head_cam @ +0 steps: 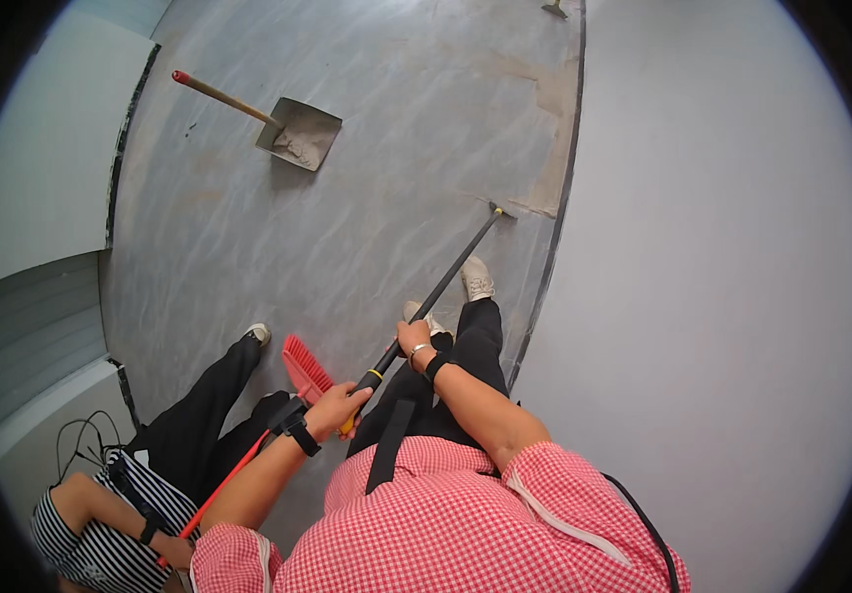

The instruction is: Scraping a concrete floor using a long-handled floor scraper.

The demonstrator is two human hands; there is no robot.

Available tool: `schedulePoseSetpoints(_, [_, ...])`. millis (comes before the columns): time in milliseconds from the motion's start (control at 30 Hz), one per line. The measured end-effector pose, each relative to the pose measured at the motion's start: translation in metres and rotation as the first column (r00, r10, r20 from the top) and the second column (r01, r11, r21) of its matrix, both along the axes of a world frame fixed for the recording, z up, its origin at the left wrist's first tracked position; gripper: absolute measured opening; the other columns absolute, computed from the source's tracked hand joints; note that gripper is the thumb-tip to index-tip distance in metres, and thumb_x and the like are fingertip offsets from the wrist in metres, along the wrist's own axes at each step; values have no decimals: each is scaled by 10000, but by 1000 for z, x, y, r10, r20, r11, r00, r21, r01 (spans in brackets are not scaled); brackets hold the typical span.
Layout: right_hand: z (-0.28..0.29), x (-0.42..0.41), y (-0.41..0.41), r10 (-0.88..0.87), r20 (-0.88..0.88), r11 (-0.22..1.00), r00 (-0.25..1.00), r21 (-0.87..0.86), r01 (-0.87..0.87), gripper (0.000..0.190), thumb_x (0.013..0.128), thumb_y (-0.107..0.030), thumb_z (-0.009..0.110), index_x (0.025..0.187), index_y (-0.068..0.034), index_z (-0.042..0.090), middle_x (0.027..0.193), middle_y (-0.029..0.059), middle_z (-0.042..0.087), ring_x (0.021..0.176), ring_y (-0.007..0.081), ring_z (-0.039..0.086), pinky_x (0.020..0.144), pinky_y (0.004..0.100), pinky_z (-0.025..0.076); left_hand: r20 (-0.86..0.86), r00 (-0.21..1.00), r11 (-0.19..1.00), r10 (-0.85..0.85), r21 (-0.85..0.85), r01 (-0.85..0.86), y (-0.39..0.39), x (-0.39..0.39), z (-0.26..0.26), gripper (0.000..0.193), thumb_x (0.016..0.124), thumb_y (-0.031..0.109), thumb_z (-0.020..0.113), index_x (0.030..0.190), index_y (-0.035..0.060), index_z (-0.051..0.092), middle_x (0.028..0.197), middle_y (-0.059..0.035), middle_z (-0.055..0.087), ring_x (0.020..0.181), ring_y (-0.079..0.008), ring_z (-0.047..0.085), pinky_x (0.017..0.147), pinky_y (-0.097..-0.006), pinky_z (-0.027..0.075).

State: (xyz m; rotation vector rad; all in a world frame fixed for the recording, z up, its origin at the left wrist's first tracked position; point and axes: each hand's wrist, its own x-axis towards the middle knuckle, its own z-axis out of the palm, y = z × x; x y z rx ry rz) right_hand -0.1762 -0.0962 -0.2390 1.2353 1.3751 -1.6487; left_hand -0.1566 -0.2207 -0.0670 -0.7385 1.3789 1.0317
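A long dark pole [448,278] with yellow rings slants across the view before me. My left hand [338,409] is closed around its yellow-ended grip, and my right hand [414,341] holds the shaft farther along. At the far end a narrow dark scraper-like head [502,210] touches the grey floor, close to a strip of beige residue [553,174] beside the right wall. Farther off on the left, a metal dustpan [328,126] with a wooden, red-tipped handle lies on the floor with grey powdery debris [300,146] in it.
At the lower left stands another person [137,485] in a striped top, one hand on the red handle of a red broom [309,368]. A white wall [693,259] borders the right side. Another dark tool head [556,10] shows at the top; cables [85,437] hang at left.
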Motion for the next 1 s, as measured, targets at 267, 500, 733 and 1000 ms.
schedulePoseSetpoints(267, [-9,-5,-4,-30,-37,999,999,19,31,137,664,-43,419,647,89,388,504,151,475,396,262,509,322,340,431,-49,998,999,31,45,-29,-4,-6,-1,239,788,282,424,748,47,402,484,-24,435,330,-113,433,283,-214,314])
schedulePoseSetpoints(500, [-56,-20,13,113,47,993,992,40,-115,212,682,-106,421,755,92,403,582,190,506,441,287,519,395,331,433,13,998,998,-64,23,63,10,-25,-34,274,789,326,403,805,53,384,507,-27,424,328,-118,426,272,-222,302])
schedulePoseSetpoints(733, [-42,-3,23,189,-4,978,982,88,-188,163,668,-90,447,644,71,447,527,144,509,460,255,532,411,323,428,14,1000,998,20,57,-20,22,-7,-20,255,790,310,411,785,56,397,513,-29,434,338,-122,432,284,-219,309])
schedulePoseSetpoints(1000, [-44,-17,42,139,-4,986,990,89,-139,158,672,-54,434,719,85,377,538,151,482,404,261,504,300,336,390,-33,997,998,-63,22,64,36,-15,-38,258,794,307,396,792,49,394,513,-38,436,337,-128,431,283,-226,309])
